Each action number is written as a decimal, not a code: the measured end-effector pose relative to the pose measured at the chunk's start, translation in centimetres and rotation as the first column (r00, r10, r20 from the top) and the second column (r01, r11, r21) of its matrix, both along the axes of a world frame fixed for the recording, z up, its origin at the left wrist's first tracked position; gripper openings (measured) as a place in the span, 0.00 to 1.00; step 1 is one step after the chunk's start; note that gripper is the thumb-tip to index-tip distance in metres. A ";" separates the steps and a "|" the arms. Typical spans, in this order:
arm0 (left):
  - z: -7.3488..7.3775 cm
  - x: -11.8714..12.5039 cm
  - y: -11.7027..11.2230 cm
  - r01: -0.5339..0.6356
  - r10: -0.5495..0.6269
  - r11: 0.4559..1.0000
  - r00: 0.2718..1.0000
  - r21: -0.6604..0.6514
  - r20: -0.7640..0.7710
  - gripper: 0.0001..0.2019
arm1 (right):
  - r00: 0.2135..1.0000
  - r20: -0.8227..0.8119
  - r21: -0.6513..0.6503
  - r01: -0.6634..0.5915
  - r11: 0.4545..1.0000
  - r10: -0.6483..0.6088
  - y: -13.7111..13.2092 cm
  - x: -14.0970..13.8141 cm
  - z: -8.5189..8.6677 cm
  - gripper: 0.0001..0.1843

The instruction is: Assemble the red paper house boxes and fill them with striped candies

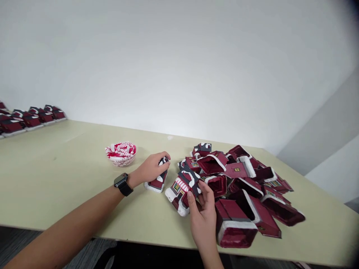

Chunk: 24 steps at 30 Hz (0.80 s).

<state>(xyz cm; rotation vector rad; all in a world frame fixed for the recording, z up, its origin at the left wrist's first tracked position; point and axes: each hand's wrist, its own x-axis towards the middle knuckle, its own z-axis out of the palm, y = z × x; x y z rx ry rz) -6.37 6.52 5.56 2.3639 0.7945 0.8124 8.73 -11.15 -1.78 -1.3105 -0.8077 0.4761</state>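
Note:
My right hand (203, 211) grips a small dark red toy house (182, 186) by its side, thumb in front and fingers behind. This house has a snowy dark roof, yellow-green windows, a red-and-white striped awning and a white base; it is tilted. To its left, my left hand (154, 167) is closed over the roof of a second toy house (157, 184), which stands on the table. The hand hides much of that roof. A black watch is on my left wrist.
A heap of similar houses (238, 170), many on their sides with hollow bottoms showing, spreads across the right of the table (140, 220). A bowl of red-and-white striped pieces (122, 160) stands left of centre. More houses (30, 118) line the far left by the wall.

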 end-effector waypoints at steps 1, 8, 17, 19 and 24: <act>0.2 -0.1 0.1 0.006 -0.006 1.000 1.000 -0.013 -0.010 0.13 | 1.000 0.007 0.002 0.003 1.000 -0.003 0.0 0.0 -0.1 0.33; 2.7 -2.0 0.3 0.123 -0.134 0.986 0.986 -0.109 -0.098 0.33 | 0.996 0.091 0.009 0.008 1.000 -0.008 0.3 0.2 -0.7 0.35; 0.5 -2.7 -0.8 0.206 -0.210 0.963 0.978 -0.172 -0.008 0.36 | 0.900 0.420 -0.043 0.151 0.988 -0.119 0.2 0.1 -0.8 0.37; 0.2 -2.4 -1.2 0.231 -0.232 0.963 0.973 -0.139 0.008 0.36 | 0.863 0.489 -0.053 0.174 0.983 -0.126 0.2 0.1 -0.6 0.37; -0.3 -2.0 -2.0 0.252 -0.249 0.962 0.968 -0.105 0.042 0.35 | 0.795 0.599 -0.043 0.149 0.988 -0.094 0.1 0.3 -0.3 0.36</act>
